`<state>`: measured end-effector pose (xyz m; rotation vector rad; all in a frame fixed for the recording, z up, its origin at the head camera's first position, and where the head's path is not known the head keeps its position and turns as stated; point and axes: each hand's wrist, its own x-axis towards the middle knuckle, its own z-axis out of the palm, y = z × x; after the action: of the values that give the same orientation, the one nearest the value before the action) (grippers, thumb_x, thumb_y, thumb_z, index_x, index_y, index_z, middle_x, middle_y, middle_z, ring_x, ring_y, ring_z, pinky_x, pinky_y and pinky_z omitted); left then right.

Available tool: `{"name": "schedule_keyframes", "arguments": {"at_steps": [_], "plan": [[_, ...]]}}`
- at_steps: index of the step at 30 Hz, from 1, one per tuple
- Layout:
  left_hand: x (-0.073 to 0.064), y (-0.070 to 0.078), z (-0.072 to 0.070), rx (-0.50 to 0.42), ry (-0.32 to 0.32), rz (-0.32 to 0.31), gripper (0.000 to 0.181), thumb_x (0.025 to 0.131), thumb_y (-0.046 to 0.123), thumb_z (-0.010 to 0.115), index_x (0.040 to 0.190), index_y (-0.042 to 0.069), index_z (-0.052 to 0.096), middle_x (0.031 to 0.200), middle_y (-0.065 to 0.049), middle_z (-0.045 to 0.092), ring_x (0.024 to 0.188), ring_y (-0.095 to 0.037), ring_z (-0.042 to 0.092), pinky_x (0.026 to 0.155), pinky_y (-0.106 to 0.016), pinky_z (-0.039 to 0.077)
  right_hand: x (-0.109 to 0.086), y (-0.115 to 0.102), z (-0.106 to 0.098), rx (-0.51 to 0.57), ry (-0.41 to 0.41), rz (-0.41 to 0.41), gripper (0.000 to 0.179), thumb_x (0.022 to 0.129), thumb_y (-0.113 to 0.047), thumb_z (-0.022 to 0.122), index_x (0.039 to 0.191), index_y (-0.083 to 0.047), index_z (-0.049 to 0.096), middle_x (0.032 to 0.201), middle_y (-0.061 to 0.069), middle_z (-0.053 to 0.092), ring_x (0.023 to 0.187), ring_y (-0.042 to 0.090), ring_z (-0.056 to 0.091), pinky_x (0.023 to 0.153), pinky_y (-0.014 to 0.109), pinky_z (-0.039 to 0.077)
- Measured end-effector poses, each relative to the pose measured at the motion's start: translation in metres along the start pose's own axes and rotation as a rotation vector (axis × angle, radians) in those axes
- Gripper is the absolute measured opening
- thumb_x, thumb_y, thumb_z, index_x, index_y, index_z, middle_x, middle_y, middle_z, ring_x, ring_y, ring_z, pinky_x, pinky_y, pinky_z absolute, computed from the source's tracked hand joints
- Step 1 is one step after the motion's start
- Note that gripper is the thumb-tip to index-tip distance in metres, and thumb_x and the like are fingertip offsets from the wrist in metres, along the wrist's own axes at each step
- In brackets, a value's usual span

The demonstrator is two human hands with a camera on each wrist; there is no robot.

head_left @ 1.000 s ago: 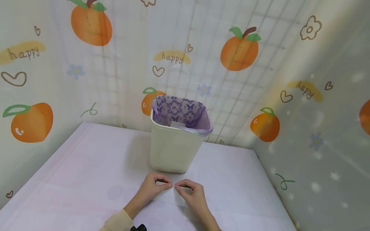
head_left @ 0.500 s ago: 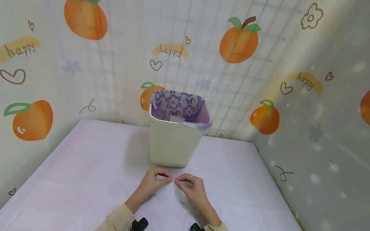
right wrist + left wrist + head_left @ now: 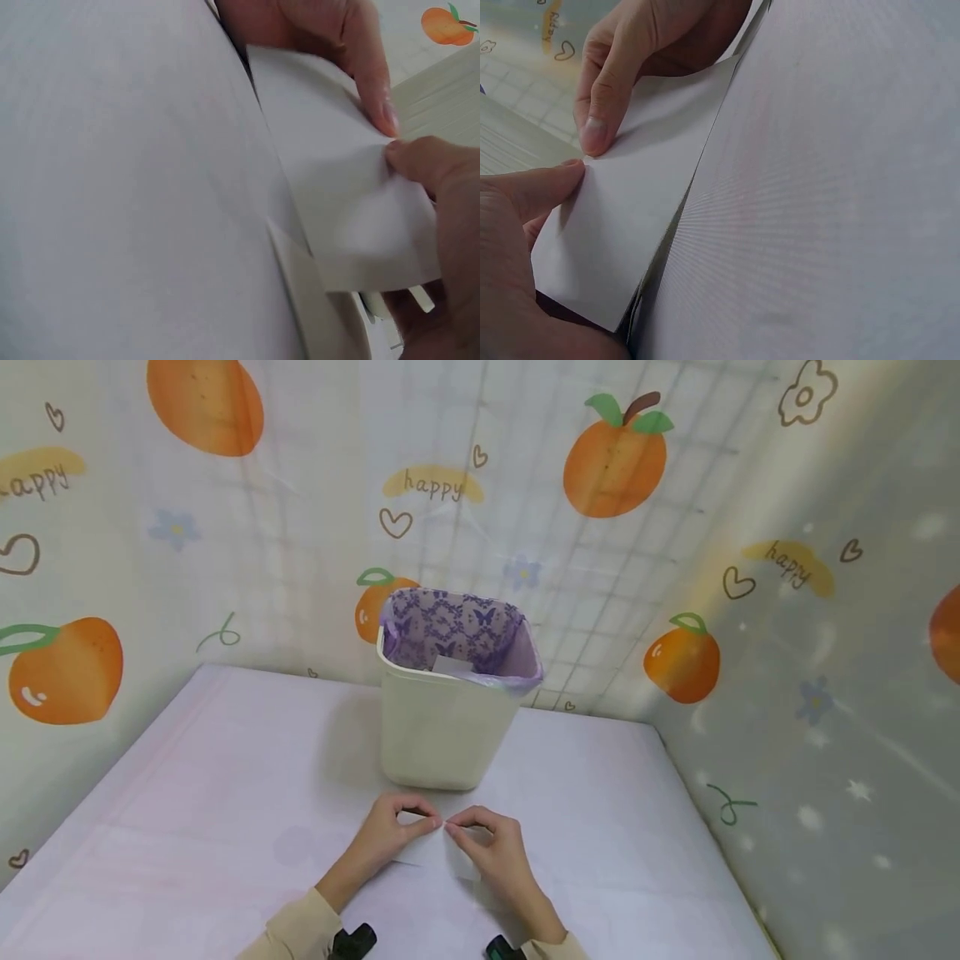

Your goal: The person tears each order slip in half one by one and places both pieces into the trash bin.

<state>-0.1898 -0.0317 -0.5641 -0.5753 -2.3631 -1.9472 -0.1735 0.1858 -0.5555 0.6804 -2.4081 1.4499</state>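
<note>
A white sheet of paper (image 3: pixel 630 217) stands tilted above the table, its top edge pinched by both hands close together. In the head view my left hand (image 3: pixel 382 833) grips it from the left, thumb toward me and fingers behind. My right hand (image 3: pixel 497 847) pinches the same edge from the right, its thumb tip almost meeting the left one. The right wrist view shows the paper (image 3: pixel 345 195) whole, its lower edge near the table surface. Most fingers behind the sheet are hidden.
Just beyond the hands stands a cream bin (image 3: pixel 442 731), lined with a purple patterned bag (image 3: pixel 480 627). A white piece (image 3: pixel 452 666) pokes up inside it. Black wrist devices (image 3: pixel 352 941) sit below the sleeves. Orange-printed cloth (image 3: pixel 300 502) walls in the white-covered table (image 3: pixel 247 760).
The head view has tilted down, so the scene sits higher and slightly left, and the wrist devices show more. Both hands keep pinching the paper in nearly the same place.
</note>
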Motion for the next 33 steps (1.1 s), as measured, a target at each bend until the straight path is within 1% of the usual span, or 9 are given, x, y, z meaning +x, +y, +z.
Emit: {"name": "schedule_keyframes", "arguments": {"at_steps": [2, 5, 8, 14, 17, 20, 25, 29, 33], "plan": [[-0.001, 0.000, 0.000, -0.003, 0.000, 0.016, 0.011, 0.092, 0.030, 0.082, 0.093, 0.019, 0.081, 0.090, 0.009, 0.078, 0.096, -0.010, 0.069, 0.099, -0.038, 0.049, 0.000, -0.002, 0.001, -0.006, 0.017, -0.025, 0.006, 0.095, -0.018, 0.080, 0.096, -0.023, 0.079, 0.093, -0.008, 0.079, 0.093, 0.011, 0.074, 0.090, 0.031, 0.058], [-0.001, 0.003, 0.000, -0.012, 0.009, 0.043, 0.004, 0.094, 0.024, 0.081, 0.093, 0.020, 0.080, 0.091, 0.007, 0.078, 0.096, -0.011, 0.069, 0.100, -0.045, 0.049, 0.003, -0.007, 0.001, -0.012, 0.042, -0.041, 0.006, 0.094, -0.015, 0.081, 0.096, -0.021, 0.080, 0.092, -0.007, 0.079, 0.092, 0.011, 0.074, 0.090, 0.032, 0.058], [-0.001, 0.008, -0.001, -0.009, 0.022, 0.050, 0.001, 0.094, 0.020, 0.080, 0.093, 0.020, 0.080, 0.091, 0.006, 0.078, 0.096, -0.012, 0.069, 0.099, -0.048, 0.050, 0.006, -0.012, 0.001, -0.031, 0.060, -0.070, 0.006, 0.093, -0.013, 0.082, 0.096, -0.018, 0.080, 0.091, -0.007, 0.080, 0.091, 0.010, 0.075, 0.088, 0.032, 0.059], [-0.001, 0.023, -0.006, -0.025, 0.045, 0.019, 0.008, 0.094, 0.024, 0.080, 0.093, 0.016, 0.081, 0.093, 0.006, 0.078, 0.100, -0.013, 0.068, 0.102, -0.052, 0.048, 0.015, -0.026, -0.002, -0.117, 0.088, -0.185, 0.006, 0.093, -0.013, 0.082, 0.096, -0.009, 0.080, 0.091, -0.002, 0.080, 0.089, 0.016, 0.076, 0.083, 0.033, 0.061], [0.002, 0.033, -0.012, -0.003, 0.036, 0.023, 0.007, 0.095, 0.024, 0.080, 0.094, 0.018, 0.081, 0.095, 0.004, 0.078, 0.102, -0.014, 0.068, 0.101, -0.049, 0.049, 0.020, -0.037, -0.005, -0.150, 0.104, -0.214, 0.006, 0.092, -0.013, 0.083, 0.095, -0.009, 0.079, 0.091, -0.001, 0.079, 0.088, 0.017, 0.076, 0.081, 0.035, 0.061], [0.006, 0.046, -0.022, 0.029, 0.043, 0.038, 0.006, 0.094, 0.023, 0.081, 0.095, 0.017, 0.080, 0.096, 0.004, 0.078, 0.101, -0.014, 0.068, 0.101, -0.048, 0.050, 0.029, -0.050, -0.009, -0.153, 0.089, -0.226, 0.005, 0.092, -0.014, 0.083, 0.095, -0.011, 0.079, 0.091, -0.001, 0.079, 0.088, 0.016, 0.076, 0.079, 0.040, 0.061], [0.013, 0.071, -0.036, 0.058, 0.075, 0.070, 0.006, 0.093, 0.021, 0.082, 0.094, 0.014, 0.081, 0.093, 0.005, 0.078, 0.098, -0.014, 0.070, 0.102, -0.058, 0.049, 0.046, -0.068, -0.019, -0.136, 0.048, -0.232, 0.005, 0.094, -0.016, 0.081, 0.097, -0.013, 0.080, 0.092, -0.002, 0.080, 0.090, 0.014, 0.076, 0.080, 0.047, 0.061], [0.021, 0.088, -0.035, 0.079, 0.062, 0.121, 0.004, 0.094, 0.021, 0.081, 0.095, 0.017, 0.082, 0.094, 0.005, 0.079, 0.098, -0.014, 0.071, 0.101, -0.055, 0.052, 0.052, -0.076, -0.033, -0.148, 0.069, -0.229, 0.005, 0.092, -0.013, 0.082, 0.097, -0.014, 0.080, 0.093, -0.004, 0.080, 0.090, 0.013, 0.076, 0.081, 0.046, 0.061], [0.026, 0.101, -0.032, 0.094, 0.062, 0.135, 0.006, 0.095, 0.022, 0.080, 0.095, 0.016, 0.081, 0.095, 0.005, 0.079, 0.099, -0.013, 0.071, 0.100, -0.048, 0.053, 0.056, -0.082, -0.043, -0.152, 0.077, -0.236, 0.006, 0.092, -0.012, 0.083, 0.097, -0.014, 0.080, 0.093, -0.003, 0.080, 0.090, 0.015, 0.076, 0.082, 0.042, 0.061]]}}
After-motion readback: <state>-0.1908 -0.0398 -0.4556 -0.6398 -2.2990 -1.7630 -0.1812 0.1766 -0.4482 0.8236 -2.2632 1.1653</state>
